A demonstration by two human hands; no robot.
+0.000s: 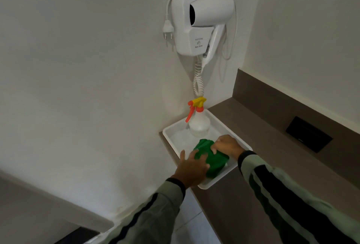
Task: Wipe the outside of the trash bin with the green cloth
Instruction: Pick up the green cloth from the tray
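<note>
In the upper middle of the frame I see a wall-mounted hair dryer (200,19), and below it, lower centre, a white tray (169,136) on the brown counter (263,130). The green cloth (212,161) lies bunched in the tray's near end, a spray bottle (198,121) standing behind it. My left hand (191,169) rests spread on the cloth; my right hand (227,145) curls over its far edge, fingers pinching folds. I judge it soft, light, limp: best gathered mid-bunch. No trash bin shows.
</note>
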